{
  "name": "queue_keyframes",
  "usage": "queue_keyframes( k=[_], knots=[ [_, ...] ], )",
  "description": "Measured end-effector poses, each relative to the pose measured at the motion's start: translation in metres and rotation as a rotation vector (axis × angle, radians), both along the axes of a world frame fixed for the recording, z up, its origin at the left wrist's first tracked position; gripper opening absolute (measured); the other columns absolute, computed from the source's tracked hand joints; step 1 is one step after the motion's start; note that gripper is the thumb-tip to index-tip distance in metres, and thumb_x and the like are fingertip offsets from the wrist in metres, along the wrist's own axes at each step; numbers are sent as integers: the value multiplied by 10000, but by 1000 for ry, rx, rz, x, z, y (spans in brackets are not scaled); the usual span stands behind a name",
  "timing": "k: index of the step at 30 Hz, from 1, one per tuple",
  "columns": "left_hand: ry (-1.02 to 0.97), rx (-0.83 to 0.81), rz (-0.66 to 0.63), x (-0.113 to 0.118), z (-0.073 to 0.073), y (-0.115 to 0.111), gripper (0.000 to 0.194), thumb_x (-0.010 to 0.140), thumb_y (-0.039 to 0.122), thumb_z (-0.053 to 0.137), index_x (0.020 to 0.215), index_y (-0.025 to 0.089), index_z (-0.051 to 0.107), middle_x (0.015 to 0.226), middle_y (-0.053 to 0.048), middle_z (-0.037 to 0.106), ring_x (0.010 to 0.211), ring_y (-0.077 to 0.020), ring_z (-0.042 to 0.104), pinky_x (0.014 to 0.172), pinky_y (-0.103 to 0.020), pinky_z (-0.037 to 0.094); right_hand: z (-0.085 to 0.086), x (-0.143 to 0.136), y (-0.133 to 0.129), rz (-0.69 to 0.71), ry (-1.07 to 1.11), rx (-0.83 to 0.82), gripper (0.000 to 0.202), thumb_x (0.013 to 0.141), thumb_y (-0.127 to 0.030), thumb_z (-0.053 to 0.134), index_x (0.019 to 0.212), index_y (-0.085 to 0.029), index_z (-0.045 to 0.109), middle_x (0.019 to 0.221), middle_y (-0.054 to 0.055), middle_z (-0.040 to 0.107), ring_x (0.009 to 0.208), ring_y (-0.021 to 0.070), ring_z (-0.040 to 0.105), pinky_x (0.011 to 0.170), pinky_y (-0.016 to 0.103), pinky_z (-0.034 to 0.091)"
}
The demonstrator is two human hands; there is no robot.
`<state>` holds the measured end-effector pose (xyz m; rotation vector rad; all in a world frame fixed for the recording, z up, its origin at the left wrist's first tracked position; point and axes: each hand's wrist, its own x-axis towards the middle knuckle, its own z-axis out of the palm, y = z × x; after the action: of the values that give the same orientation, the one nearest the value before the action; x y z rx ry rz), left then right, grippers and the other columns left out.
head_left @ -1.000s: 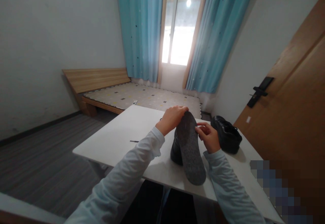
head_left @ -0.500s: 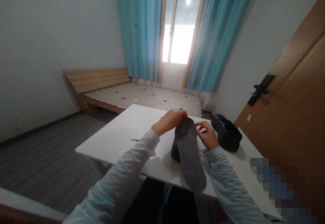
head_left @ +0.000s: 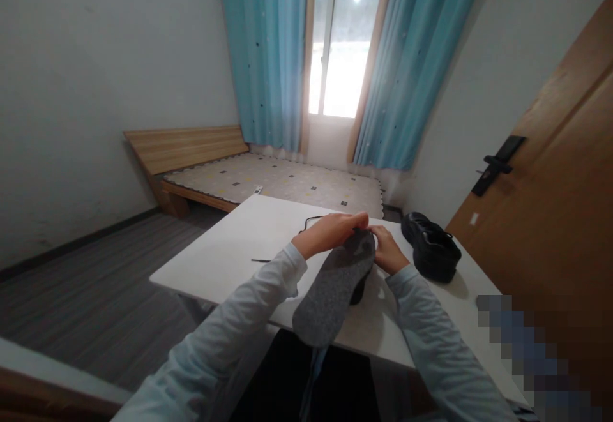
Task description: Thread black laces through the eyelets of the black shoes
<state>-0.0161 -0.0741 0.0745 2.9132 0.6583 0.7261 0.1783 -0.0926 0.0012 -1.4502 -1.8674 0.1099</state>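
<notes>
A grey felt-like insole (head_left: 325,297) hangs slanted over the table's front edge, its lower end toward my lap. My left hand (head_left: 338,230) is closed on the insole's far end from the left and above. At the same end, my right hand (head_left: 387,249) pinches the right edge with its fingertips. Behind the insole, a black shoe (head_left: 359,292) shows only in small part; the insole hides most of it. A second black shoe (head_left: 431,248) stands on the table to the right of my right hand.
The white table (head_left: 215,243) carries a thin dark stick-like item (head_left: 260,260) at left and a black lace or cord (head_left: 310,221) beyond my left hand. Past the table is a low bed (head_left: 287,176); at right is a wooden door (head_left: 536,218).
The insole has swung: its lower end moved left, and its upper end shifted slightly right with my hands. The black cord behind my left hand now shows.
</notes>
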Motion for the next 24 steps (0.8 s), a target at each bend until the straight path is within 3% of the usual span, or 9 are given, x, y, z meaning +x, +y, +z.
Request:
queue_keyframes(
  k=[5, 13, 19, 24],
  knots=[
    [183, -10, -93, 6, -6, 3, 186, 771, 85, 495, 787, 205, 636, 886, -2, 660, 746, -121, 601, 650, -195, 407, 15, -5, 1, 42, -138, -49, 254, 633, -183, 626, 887, -175, 616, 924, 95, 632, 882, 245, 584, 784, 355, 438],
    [265, 23, -66, 9, 1, 6, 201, 774, 104, 526, 830, 235, 668, 868, 6, 679, 744, -127, 616, 617, -201, 392, 37, -4, 3, -2, -241, -148, 186, 617, -217, 670, 800, -194, 647, 847, 63, 682, 811, 238, 638, 685, 302, 462],
    [337, 99, -104, 15, 6, 5, 189, 777, 135, 558, 854, 245, 691, 949, -5, 686, 818, -148, 632, 650, -211, 411, 37, 2, 5, 18, -146, -158, 113, 654, -222, 634, 755, -195, 676, 775, 38, 702, 780, 209, 671, 619, 246, 483],
    [399, 186, -78, 25, 2, 6, 160, 781, 168, 571, 846, 210, 711, 884, -54, 694, 776, -161, 636, 616, -223, 422, 30, 5, 6, 4, -119, -86, 121, 680, -221, 604, 749, -195, 700, 739, 47, 714, 771, 218, 682, 622, 255, 498]
  ],
)
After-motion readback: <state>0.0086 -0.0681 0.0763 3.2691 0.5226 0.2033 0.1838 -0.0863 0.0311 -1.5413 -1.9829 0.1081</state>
